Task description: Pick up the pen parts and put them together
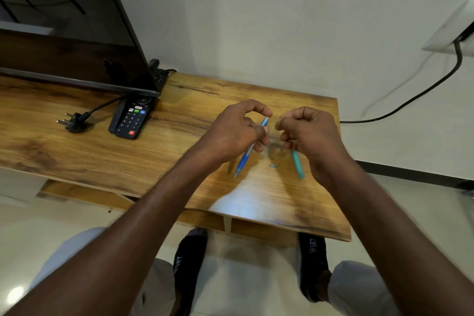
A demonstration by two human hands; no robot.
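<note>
My left hand (237, 133) grips a blue pen (245, 159) around its middle. The pen slants with its tip down toward the wooden table (164, 151) and its pale top end up between my hands. My right hand (310, 133) is curled just right of that top end. Its thumb and forefinger pinch together on something small and blurred that I cannot make out. A teal pen (298, 165) lies on the table under my right hand, partly hidden by it. A tiny metal piece (274, 166) lies between the two pens.
A black remote (131, 118) lies at the left, under the corner of a dark TV screen (71, 33). A loose plug (74, 122) lies farther left and a power strip (161, 77) sits behind the TV. A black cable (420, 95) runs along the wall. My feet (191, 264) are under the table's front edge.
</note>
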